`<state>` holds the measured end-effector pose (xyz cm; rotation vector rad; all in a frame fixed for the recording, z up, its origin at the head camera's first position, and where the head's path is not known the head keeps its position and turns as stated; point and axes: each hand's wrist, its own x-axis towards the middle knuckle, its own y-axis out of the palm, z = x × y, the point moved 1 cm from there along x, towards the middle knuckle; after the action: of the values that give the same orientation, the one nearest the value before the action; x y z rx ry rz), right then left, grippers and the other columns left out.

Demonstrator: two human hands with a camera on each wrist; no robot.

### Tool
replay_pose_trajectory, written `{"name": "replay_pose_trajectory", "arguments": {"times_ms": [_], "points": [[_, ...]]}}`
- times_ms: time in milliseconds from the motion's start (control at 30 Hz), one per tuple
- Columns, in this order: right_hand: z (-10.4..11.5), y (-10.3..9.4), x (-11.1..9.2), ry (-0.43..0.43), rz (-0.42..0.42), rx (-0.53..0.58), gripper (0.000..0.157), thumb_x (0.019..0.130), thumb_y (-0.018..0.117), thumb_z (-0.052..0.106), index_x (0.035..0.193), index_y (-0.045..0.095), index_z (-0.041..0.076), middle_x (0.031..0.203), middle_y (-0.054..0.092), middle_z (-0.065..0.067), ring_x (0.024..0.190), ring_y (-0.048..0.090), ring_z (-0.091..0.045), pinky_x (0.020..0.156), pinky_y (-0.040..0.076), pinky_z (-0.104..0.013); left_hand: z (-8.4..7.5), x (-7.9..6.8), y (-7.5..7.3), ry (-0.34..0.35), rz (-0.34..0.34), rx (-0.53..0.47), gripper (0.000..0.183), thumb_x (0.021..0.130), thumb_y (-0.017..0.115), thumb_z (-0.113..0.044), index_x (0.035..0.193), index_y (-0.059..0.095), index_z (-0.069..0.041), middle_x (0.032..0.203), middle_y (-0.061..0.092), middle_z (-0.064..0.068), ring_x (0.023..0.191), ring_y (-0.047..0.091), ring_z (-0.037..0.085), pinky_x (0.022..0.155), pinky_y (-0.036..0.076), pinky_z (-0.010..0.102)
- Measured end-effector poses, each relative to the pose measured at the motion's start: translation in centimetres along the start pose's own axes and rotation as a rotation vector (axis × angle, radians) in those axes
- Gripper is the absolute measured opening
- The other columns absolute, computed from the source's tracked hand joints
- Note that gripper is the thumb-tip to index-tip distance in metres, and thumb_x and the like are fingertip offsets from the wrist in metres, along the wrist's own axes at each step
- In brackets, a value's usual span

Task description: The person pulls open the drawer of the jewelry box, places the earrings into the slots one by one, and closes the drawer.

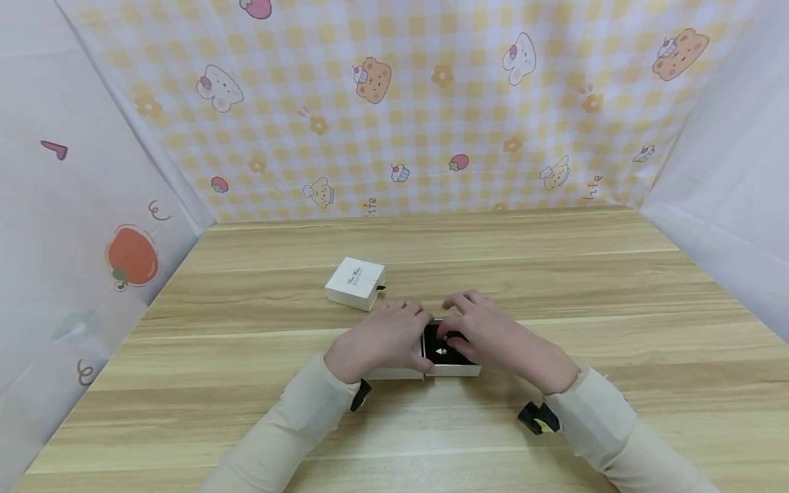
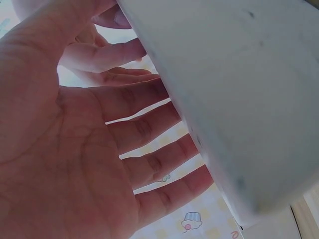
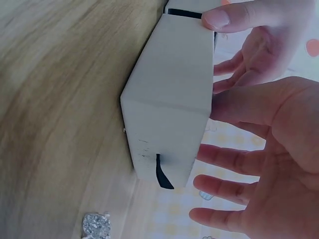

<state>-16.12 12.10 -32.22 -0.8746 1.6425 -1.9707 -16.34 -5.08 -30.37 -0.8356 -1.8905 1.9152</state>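
A white drawer-style jewelry box lies on the table with its tray (image 1: 453,370) slid out to the right of the sleeve (image 1: 394,374). On the tray's black lining sits a small shiny earring (image 1: 441,351); a second small bright piece shows by the right index fingertip. My left hand (image 1: 385,339) holds the sleeve across its width, thumb on the near side and fingers toward the far side. My right hand (image 1: 487,332) reaches over the tray, thumb and index finger dipping inside, tips apart. In the right wrist view, a black ribbon tab (image 3: 162,174) hangs from the tray's end.
Behind the left hand stands another white box (image 1: 356,282) with dark print and a black tab. A silvery glittering object (image 3: 96,226) lies on the table in the right wrist view. A yellow-checked cloth (image 1: 419,109) hangs beyond the wooden table (image 1: 524,260).
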Motion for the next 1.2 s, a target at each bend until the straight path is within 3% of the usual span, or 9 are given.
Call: {"name": "replay_pose_trajectory", "arguments": {"times_ms": [567,800,1200], "points": [[-0.07,-0.13,-0.05,0.007,-0.006,0.027,0.007,0.081,0.07,0.013,0.085,0.068,0.018,0.116,0.059,-0.013,0.109,0.049,-0.032,0.09,0.042,-0.051,0.11,0.02,0.06,0.002,0.008,-0.012,0.068,0.074,0.068,-0.057,0.125,0.055,-0.014,0.118,0.054,0.002,0.112,0.047,0.022,0.098,0.039,0.037],[0.15,0.21,0.15,-0.041,-0.016,0.013,0.009,0.078,0.073,0.019,0.076,0.064,0.019,0.113,0.06,-0.011,0.107,0.051,-0.03,0.085,0.045,-0.049,0.09,0.01,0.04,0.003,0.006,-0.023,0.067,0.074,0.068,-0.057,0.124,0.055,-0.014,0.117,0.054,0.002,0.11,0.047,0.021,0.097,0.038,0.038],[0.3,0.22,0.12,-0.008,0.013,0.027,0.008,0.081,0.071,0.019,0.076,0.065,0.018,0.115,0.059,-0.011,0.108,0.05,-0.029,0.09,0.043,-0.048,0.0,0.07,-0.05,-0.008,0.015,-0.031,0.066,0.074,0.069,-0.055,0.124,0.055,-0.014,0.116,0.054,0.002,0.11,0.047,0.021,0.099,0.037,0.038]]}}
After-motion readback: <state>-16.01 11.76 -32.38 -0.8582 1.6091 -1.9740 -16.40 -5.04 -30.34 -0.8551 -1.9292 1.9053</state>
